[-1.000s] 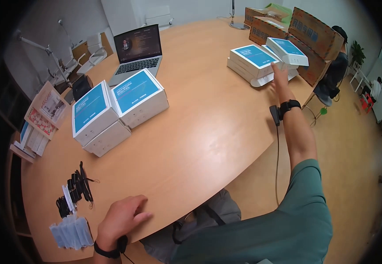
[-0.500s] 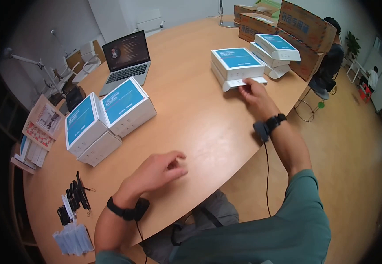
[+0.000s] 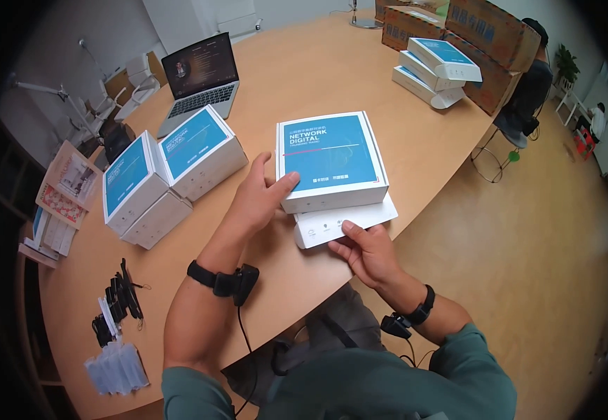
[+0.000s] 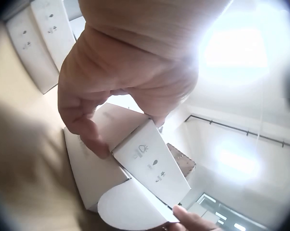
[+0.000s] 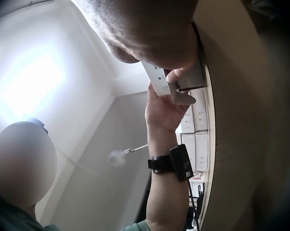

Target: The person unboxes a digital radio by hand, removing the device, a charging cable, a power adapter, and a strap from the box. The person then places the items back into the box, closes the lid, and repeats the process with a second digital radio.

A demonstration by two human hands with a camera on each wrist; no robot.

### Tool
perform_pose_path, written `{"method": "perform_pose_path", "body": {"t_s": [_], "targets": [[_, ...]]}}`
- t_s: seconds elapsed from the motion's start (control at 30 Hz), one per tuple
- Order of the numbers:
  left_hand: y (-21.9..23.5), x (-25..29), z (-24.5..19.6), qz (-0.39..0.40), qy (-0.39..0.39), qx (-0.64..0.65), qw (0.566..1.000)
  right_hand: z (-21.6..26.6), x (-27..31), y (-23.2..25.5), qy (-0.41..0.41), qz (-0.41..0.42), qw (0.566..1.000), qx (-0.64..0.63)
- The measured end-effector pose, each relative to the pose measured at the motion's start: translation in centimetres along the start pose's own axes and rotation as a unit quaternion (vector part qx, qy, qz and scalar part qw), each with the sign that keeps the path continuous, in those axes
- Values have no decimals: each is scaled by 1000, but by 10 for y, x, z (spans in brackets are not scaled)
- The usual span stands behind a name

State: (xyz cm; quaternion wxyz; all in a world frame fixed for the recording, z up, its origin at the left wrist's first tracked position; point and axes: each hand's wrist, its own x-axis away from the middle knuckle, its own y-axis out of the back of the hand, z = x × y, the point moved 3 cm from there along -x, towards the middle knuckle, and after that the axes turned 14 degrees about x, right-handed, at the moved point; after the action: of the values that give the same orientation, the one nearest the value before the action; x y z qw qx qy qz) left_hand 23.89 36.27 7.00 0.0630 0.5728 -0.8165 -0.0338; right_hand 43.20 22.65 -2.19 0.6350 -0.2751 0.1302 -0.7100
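Two white cartons with blue tops are stacked near the table's front edge. The upper carton [image 3: 332, 150], printed NETWORK DIGITAL, sits on the lower carton, whose white flap [image 3: 342, 225] sticks out toward me. My left hand [image 3: 256, 199] grips the upper carton's left side, its thumb on the blue top near the front corner. In the left wrist view, its fingers reach down the cartons' side and the rounded flap end [image 4: 128, 204] shows below. My right hand [image 3: 368, 253] pinches the lower carton's flap, thumb above and fingers beneath.
To the left stands a group of similar cartons [image 3: 136, 182], with a laptop [image 3: 202, 84] behind. Another carton pile [image 3: 433, 70] leans by brown cardboard boxes [image 3: 486, 42] at the back right. Black cables [image 3: 129, 290] and clear plastic pouches [image 3: 116, 369] lie front left.
The right hand has moved from the far-right pile to the lower carton's flap, and the two stacked cartons have come toward me. The left hand has risen from the table front to the upper carton.
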Motion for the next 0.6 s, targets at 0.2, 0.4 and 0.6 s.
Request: {"method": "perform_pose_path", "body": {"t_s": [0.2,0.4,0.6], "targets": [[43,27,37,68,74,185,978,-11,-2,6,56,-26,997,-36],[126,103,65,59,84,198,975,8,1,26,82,-50,995,-28],[168,180,83,4,140,146,979,28,1,27,105,-18,994,-10]]}}
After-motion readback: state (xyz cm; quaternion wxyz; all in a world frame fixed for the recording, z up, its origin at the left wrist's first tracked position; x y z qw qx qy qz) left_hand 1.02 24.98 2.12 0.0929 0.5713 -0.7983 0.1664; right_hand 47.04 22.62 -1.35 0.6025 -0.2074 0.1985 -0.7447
